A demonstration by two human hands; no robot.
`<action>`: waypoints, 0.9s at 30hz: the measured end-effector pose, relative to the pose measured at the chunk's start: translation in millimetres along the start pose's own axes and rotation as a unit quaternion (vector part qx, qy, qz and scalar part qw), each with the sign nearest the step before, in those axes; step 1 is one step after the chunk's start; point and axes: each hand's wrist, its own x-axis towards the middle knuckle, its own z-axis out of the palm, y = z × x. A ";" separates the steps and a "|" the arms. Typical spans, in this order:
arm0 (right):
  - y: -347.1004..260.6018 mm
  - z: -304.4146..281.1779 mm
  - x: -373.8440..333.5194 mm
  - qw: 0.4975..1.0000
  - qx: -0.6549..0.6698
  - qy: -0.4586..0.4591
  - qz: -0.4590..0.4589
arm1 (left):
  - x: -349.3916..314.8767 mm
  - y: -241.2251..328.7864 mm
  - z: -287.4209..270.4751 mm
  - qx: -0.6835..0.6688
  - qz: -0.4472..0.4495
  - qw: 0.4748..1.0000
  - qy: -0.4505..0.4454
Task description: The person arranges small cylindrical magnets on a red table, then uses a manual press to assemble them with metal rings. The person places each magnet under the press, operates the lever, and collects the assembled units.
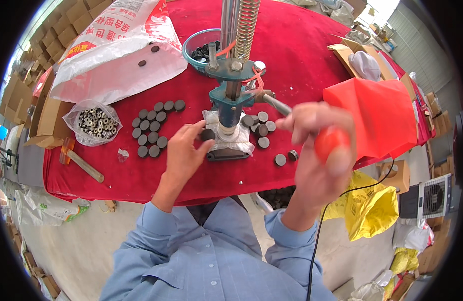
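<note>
A teal hand press (230, 108) with a tall spring stands on the red-covered table. My left hand (185, 153) has its thumb and fingers closed about a dark round disc (207, 134) just left of the press's ram. Under the ram lies a white-wrapped base (230, 140). My right hand (319, 145), blurred, is wrapped round the red ball knob (331, 143) of the press lever (277, 105). Several dark discs (153, 125) lie in rows left of the press, and more discs (262, 129) are gathered on its right.
A bag of small metal parts (97, 124) and a hammer (82, 159) lie at the left. Behind them spreads a large white sack (121, 65). A blue basin (196, 47) with black pieces stands behind the press. At the right are a red bag (374, 118) and a black cable (317, 241).
</note>
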 end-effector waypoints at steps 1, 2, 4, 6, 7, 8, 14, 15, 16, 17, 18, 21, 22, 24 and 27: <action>-2.5 1.9 16.0 1.000 -0.006 -0.003 0.016 | 1.5 3.2 6.9 -0.019 0.004 1.000 -0.003; -4.1 3.9 31.4 0.999 -0.013 -0.006 0.033 | 3.3 6.8 12.9 -0.025 -0.004 1.000 -0.007; -8.1 8.1 56.9 0.996 -0.030 -0.013 0.086 | 7.4 12.8 23.4 -0.040 -0.023 0.999 -0.016; -7.4 10.7 65.8 0.992 -0.033 -0.014 0.117 | 14.2 16.5 31.2 0.002 -0.006 1.000 -0.005; -7.3 11.1 65.5 0.992 -0.035 -0.012 0.122 | 16.9 16.4 34.1 0.021 0.002 1.000 0.000; -7.9 11.4 64.1 0.991 -0.036 -0.010 0.127 | 17.7 14.8 36.8 0.021 -0.002 1.000 0.002; 3.1 3.2 15.4 1.000 0.018 -0.001 -0.006 | 28.7 11.5 7.7 -0.005 -0.001 0.999 -0.051; 5.5 1.0 0.2 0.999 0.026 0.005 -0.030 | 37.7 3.9 -5.0 -0.020 0.021 0.997 -0.065; 10.0 -1.6 -16.4 0.998 0.035 -0.013 -0.053 | 41.9 -14.2 -11.4 0.015 0.022 0.999 -0.039; 16.2 -6.5 -34.8 0.996 0.041 -0.029 -0.077 | 44.4 -25.3 -12.7 0.101 0.023 0.995 0.001; 27.3 -10.4 -55.6 0.994 0.046 -0.027 -0.094 | 49.6 -41.4 -10.8 0.187 0.030 0.982 0.021; 42.7 -10.6 -107.7 0.997 0.029 0.018 -0.070 | 58.6 -82.0 -7.0 0.320 0.016 0.947 0.015; 39.2 -9.8 -108.8 0.997 0.016 0.029 -0.065 | 57.6 -88.6 -6.1 0.341 0.010 0.940 -0.006; 36.7 -10.6 -102.2 0.998 0.017 0.009 -0.064 | 52.1 -101.1 -7.1 0.334 0.010 0.942 -0.006; 28.0 -15.3 -81.5 0.998 0.010 -0.018 -0.059 | 55.7 -97.6 -1.8 0.288 0.039 0.957 0.015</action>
